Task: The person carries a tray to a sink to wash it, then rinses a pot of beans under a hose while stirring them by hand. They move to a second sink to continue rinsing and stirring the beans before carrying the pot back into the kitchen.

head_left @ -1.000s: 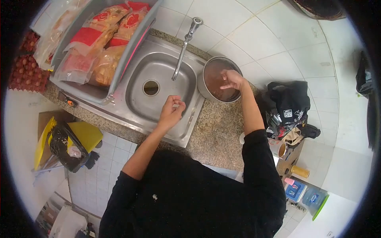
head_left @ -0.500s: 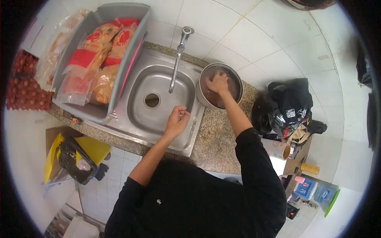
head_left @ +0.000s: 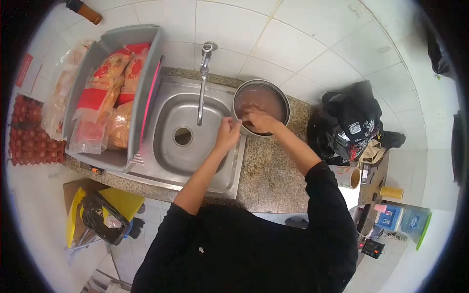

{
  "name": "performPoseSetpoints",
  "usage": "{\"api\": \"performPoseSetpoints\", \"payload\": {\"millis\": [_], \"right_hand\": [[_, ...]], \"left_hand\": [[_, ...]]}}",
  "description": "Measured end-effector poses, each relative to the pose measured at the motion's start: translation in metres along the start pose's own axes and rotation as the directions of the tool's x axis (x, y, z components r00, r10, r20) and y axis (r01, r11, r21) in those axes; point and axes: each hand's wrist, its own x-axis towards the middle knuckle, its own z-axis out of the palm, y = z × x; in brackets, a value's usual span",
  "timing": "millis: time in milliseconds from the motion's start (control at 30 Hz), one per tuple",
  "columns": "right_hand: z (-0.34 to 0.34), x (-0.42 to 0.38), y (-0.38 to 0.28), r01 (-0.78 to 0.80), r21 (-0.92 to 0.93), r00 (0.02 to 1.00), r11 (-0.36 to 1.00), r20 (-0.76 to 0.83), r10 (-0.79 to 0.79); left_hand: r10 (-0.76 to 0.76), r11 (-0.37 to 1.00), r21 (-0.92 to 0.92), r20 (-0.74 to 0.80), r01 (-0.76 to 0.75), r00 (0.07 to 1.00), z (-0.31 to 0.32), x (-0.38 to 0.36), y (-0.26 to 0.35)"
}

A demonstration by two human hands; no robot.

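A round metal pot (head_left: 287, 113) holding cloudy reddish-brown liquid (head_left: 261, 97) stands on the counter to the right of the sink. My right hand (head_left: 261, 121) reaches over its near side, fingers bent down into the liquid. The fingertips are hidden there, so what they hold, if anything, does not show. At the pot's left rim is my left hand (head_left: 228, 134), its fingers curled and closed. Whether they grip the rim or something small cannot be made out. Left of my hands lies the steel sink (head_left: 163, 146), with the faucet (head_left: 202, 93) above it.
A grey bin (head_left: 139, 112) with several bags of food (head_left: 100, 90) stands left of the sink. Red egg trays (head_left: 34, 132) are beyond it. Black bags (head_left: 349, 122) sit on the granite counter (head_left: 268, 176) at right, near a cardboard tube (head_left: 354, 178).
My left hand has moved from over the sink to the pot's left rim. My right hand has drawn from the pot's middle to its near side. The view has shifted slightly.
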Motion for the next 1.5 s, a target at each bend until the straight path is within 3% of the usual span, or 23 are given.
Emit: {"api": "performPoseSetpoints", "payload": {"millis": [67,100,167,300,367,500,667,767,867,933,1000,1067,1100,1167,1267,1400,1500], "right_hand": [[-0.01,-0.01,0.003,0.012,-0.028,0.979,1.0,0.205,-0.006],[-0.018,-0.013,0.003,0.012,-0.029,0.979,0.999,0.203,-0.006],[-0.034,-0.017,0.006,0.063,-0.141,0.9,0.988,0.436,0.005],[-0.032,-0.034,0.039,0.01,-0.233,0.914,0.972,0.396,0.086],[-0.033,-0.031,0.049,-0.113,-0.303,0.925,0.946,0.315,0.212],[-0.035,-0.02,0.066,-0.127,-0.367,0.958,0.921,0.193,0.21],[-0.026,0.012,0.069,-0.346,-0.188,0.936,0.919,-0.131,0.326],[-0.02,0.031,0.052,-0.477,-0.119,0.873,0.871,-0.18,0.454],[-0.01,0.039,0.037,-0.348,-0.101,0.925,0.932,-0.201,0.323],[-0.006,0.042,0.014,-0.353,-0.062,0.919,0.934,-0.211,0.333],[0.003,0.036,0.007,-0.359,-0.023,0.912,0.933,-0.22,0.346],[0.012,0.029,0.003,-0.122,-0.095,0.968,0.988,-0.23,0.098],[0.011,0.024,0.0,-0.124,-0.096,0.969,0.988,-0.228,0.1],[0.004,0.011,-0.005,-0.081,-0.021,0.996,0.997,-0.048,0.08],[-0.01,-0.009,-0.009,-0.148,-0.022,0.985,0.989,0.081,0.15],[-0.033,-0.027,-0.003,-0.15,-0.14,0.98,0.979,0.112,0.166],[-0.038,-0.036,0.011,-0.296,-0.36,0.955,0.885,-0.098,0.28]], "left_hand": [[0.002,1.0,0.02,-0.016,-0.001,1.0,0.008,0.011,-0.002],[0.001,0.999,0.04,-0.034,0.0,0.999,0.011,0.015,-0.004],[0.019,0.998,0.067,-0.03,-0.017,0.999,0.012,0.02,-0.011],[0.09,0.987,0.138,-0.042,-0.083,0.995,0.014,0.028,-0.022],[0.09,0.986,0.147,-0.044,-0.083,0.995,0.012,0.027,-0.024],[0.092,0.983,0.162,-0.055,-0.082,0.994,0.013,0.025,-0.025],[0.141,0.966,0.227,-0.071,-0.122,0.987,0.014,0.033,-0.04],[0.148,0.964,0.236,-0.077,-0.126,0.986,0.014,0.033,-0.042],[0.182,0.959,0.236,-0.087,-0.157,0.979,0.014,0.039,-0.052],[0.208,0.957,0.226,-0.09,-0.183,0.974,0.015,0.039,-0.052],[0.101,0.979,0.189,-0.116,-0.078,0.988,0.014,0.032,-0.042],[0.099,0.981,0.177,-0.112,-0.078,0.989,0.013,0.03,-0.035],[0.098,0.983,0.166,-0.11,-0.079,0.989,0.012,0.03,-0.035],[0.093,0.984,0.162,-0.107,-0.075,0.99,0.012,0.031,-0.035],[0.137,0.974,0.197,-0.104,-0.115,0.985,0.012,0.033,-0.038],[0.193,0.962,0.219,-0.113,-0.165,0.975,0.013,0.036,-0.044],[0.21,0.955,0.24,-0.124,-0.176,0.97,0.012,0.035,-0.043]]}}
